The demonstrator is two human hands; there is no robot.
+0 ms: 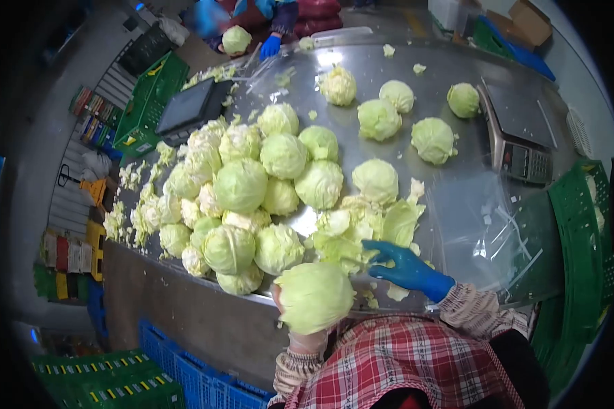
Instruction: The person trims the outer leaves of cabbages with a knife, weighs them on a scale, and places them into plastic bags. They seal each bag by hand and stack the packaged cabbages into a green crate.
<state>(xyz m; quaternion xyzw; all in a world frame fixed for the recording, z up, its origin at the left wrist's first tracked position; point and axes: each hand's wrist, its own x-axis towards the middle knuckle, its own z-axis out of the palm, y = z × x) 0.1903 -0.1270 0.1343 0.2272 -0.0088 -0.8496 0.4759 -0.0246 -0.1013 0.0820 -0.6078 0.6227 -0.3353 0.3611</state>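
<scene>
left hand [308, 340] is cradling a cabbage [316, 298] by the table [450, 68] edge
the cabbage is hiding most of that hand; rightward, loose leaves [351, 228] are lying just beside the right hand [404, 268], blue-gloved and holding its fingers apart.

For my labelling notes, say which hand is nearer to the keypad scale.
Right. The right hand is beside loose cabbage leaves, left of and nearer the wearer than the keypad scale; the left hand, holding a cabbage head, is farther off in the same direction.
</scene>
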